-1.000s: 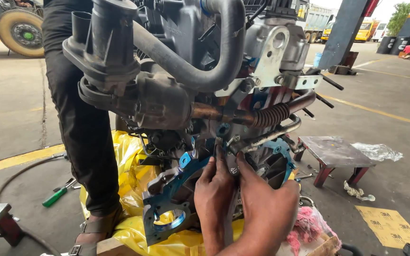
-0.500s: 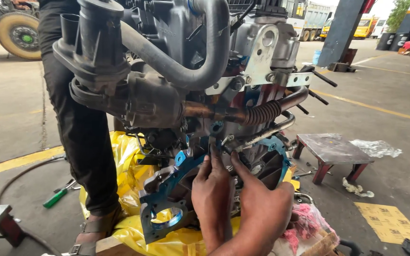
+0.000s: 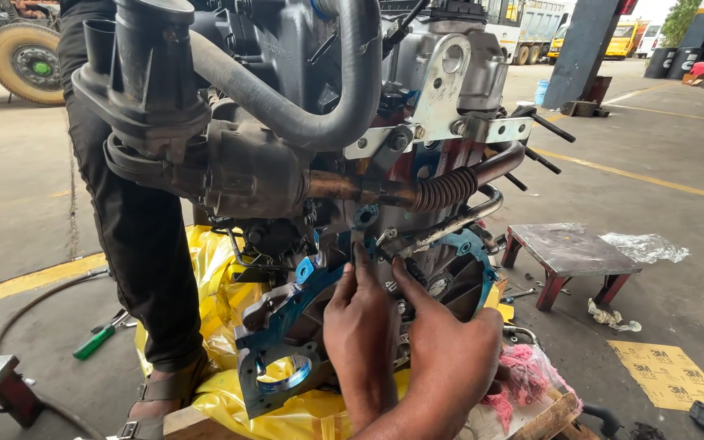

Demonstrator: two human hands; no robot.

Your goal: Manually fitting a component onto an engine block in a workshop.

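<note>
Both hands work on a small fitting at the lower front of a large grey metal engine point(image 3: 287, 122), where a blue-edged gasket plate point(image 3: 303, 301) sits. The left hand point(image 3: 360, 326) pinches with its fingertips up at the fitting; whether it grips anything cannot be told. The right hand point(image 3: 450, 350) presses its thumb beside it. The engine rests on yellow plastic sheeting point(image 3: 222, 285) over a wooden pallet point(image 3: 531, 420). A person in black trousers point(image 3: 140, 244) stands close at its left. No containers are nearby.
</note>
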